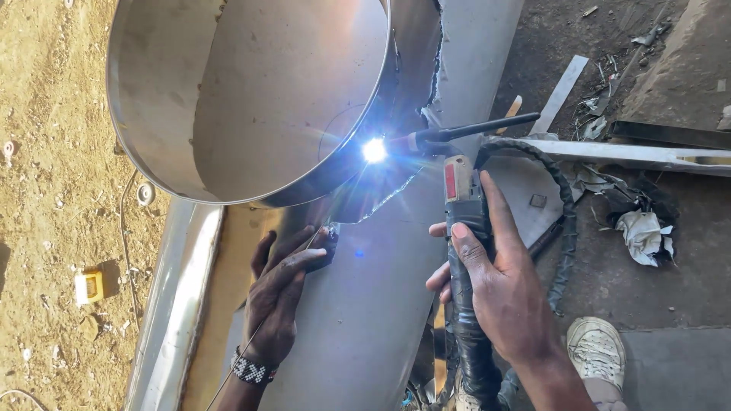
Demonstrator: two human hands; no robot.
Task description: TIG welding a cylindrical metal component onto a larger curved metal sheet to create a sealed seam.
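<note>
Right hand [499, 285] grips the welding torch [461, 198]; left hand [283, 293] pinches a thin filler rod [255, 335].

Bright arc [374, 150] burns at 12 o'clock from the hands, where the round steel collar [228, 99] meets the curved steel sheet [358, 304]. For a good seam, I think the torch must stay steady and the rod feed slowly. Black hose [563, 228] loops at 3 o'clock and may drag; metal strips [632, 152] lie beyond.

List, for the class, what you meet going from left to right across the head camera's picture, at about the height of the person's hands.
Small yellow object on the sandy ground → left hand with a thin filler rod → right hand gripping the welding torch → crumpled white scrap on the dark floor.
</note>
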